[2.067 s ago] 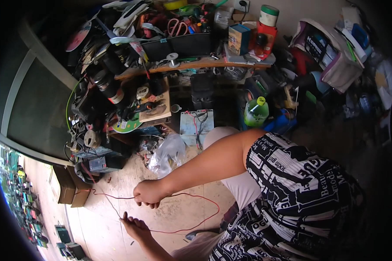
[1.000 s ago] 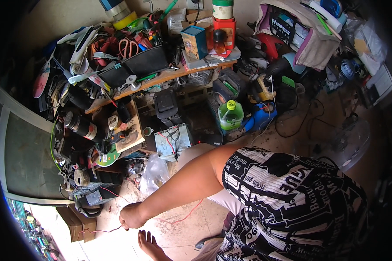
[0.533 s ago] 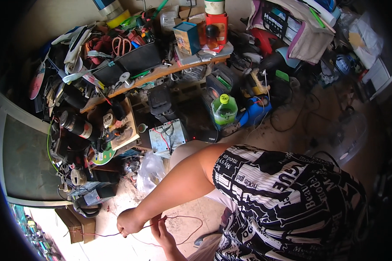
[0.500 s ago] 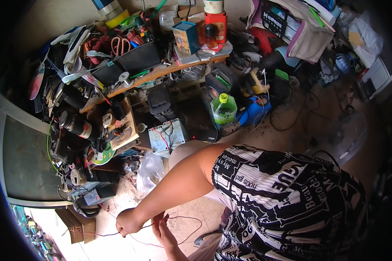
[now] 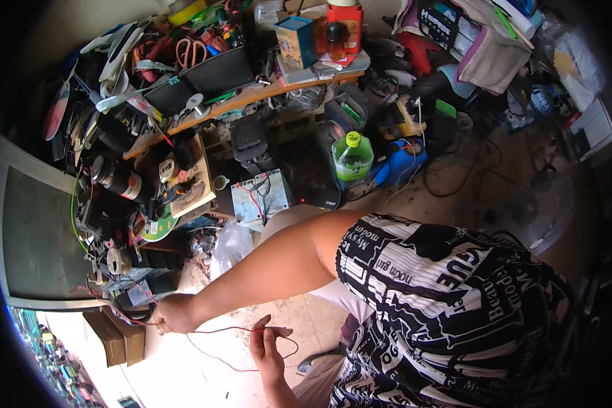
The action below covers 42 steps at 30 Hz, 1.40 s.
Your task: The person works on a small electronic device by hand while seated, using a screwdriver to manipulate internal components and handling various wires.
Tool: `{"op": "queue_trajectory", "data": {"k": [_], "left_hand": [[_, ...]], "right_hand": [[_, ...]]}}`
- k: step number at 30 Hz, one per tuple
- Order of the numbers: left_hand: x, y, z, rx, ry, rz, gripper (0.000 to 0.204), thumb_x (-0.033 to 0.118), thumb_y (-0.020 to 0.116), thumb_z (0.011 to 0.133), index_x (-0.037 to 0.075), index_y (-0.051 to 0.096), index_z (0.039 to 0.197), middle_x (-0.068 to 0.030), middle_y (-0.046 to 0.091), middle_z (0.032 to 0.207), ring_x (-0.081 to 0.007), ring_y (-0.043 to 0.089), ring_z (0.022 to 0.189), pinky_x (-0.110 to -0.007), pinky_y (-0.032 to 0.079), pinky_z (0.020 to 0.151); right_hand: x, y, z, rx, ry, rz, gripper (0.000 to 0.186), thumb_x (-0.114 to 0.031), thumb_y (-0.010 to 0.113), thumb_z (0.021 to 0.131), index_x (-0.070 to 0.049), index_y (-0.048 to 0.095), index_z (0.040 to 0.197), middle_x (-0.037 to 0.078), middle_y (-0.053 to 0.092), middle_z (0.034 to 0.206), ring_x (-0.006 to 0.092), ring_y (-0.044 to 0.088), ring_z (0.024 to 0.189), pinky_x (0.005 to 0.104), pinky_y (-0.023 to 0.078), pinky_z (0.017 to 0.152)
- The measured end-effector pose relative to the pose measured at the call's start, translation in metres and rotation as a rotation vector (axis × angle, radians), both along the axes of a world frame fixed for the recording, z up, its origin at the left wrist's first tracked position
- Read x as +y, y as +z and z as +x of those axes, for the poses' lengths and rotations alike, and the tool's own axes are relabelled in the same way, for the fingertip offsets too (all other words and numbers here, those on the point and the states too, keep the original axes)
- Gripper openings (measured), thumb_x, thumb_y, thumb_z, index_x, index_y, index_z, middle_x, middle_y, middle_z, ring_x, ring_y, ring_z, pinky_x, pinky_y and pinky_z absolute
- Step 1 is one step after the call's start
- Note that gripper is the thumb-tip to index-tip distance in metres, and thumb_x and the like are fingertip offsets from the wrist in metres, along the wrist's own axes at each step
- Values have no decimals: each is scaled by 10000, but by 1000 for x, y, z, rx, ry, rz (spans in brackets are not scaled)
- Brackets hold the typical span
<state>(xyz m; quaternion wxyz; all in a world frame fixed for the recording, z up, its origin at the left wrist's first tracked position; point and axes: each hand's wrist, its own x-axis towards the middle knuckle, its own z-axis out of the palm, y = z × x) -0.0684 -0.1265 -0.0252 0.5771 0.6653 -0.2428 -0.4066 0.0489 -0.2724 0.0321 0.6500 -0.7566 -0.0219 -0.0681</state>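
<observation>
Red wire: in the head view, spans from one hand to the other, looping beside the left.
Right hand: closed around the wire, near a brown box.
Left hand: fingers partly curled at the wire; cannot tell whether they grip.

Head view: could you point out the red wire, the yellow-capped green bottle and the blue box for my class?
Red wire (image 5: 234, 328): head view, on its upper strand.
Yellow-capped green bottle (image 5: 353, 160): head view, on its body.
Blue box (image 5: 290, 47): head view, on its patterned side.
</observation>
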Motion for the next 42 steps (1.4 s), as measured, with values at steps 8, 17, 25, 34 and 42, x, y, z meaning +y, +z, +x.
{"op": "queue_trajectory", "data": {"k": [8, 17, 25, 34, 42], "left_hand": [[8, 14, 10, 238, 2, 38, 338, 258, 388, 997, -35, 523, 1099, -61, 533, 669, -189, 565, 604, -314, 493, 602], [15, 22, 7, 605, 78, 71, 424, 368, 369, 993, -23, 529, 1020, -60, 467, 732, -220, 550, 643, -362, 487, 603], [26, 24, 6, 591, 213, 97, 403, 435, 401, 971, 63, 518, 869, 21, 282, 562, -85, 235, 447, -236, 171, 401], [31, 38, 17, 437, 529, -11, 362, 400, 428, 975, 80, 496, 819, 54, 257, 509, -46, 206, 415, -224, 134, 376], [46, 34, 32, 577, 693, -73, 282, 334, 461, 970, 72, 518, 883, 38, 382, 548, -47, 347, 445, -204, 260, 373]], "right_hand": [[-22, 9, 7, 75, -88, 134, 201, -214, 618, 845, -21, 652, 801, 99, 645, 696, 209, 627, 667, 355, 476, 628], [-28, 18, 7, 30, -16, 345, 255, -156, 536, 909, 18, 590, 731, 65, 598, 612, 145, 594, 504, 302, 475, 483], [-36, 30, 5, 46, -83, 366, 260, -178, 506, 943, 19, 570, 784, 45, 583, 635, 115, 577, 522, 277, 465, 491], [-48, 31, 17, -12, -321, 511, 243, -164, 488, 946, 27, 575, 823, 60, 556, 651, 128, 572, 512, 268, 445, 426], [-44, 36, 15, 104, -253, 626, 267, -204, 415, 983, 35, 532, 995, 71, 543, 752, 124, 577, 516, 258, 481, 444]]}}
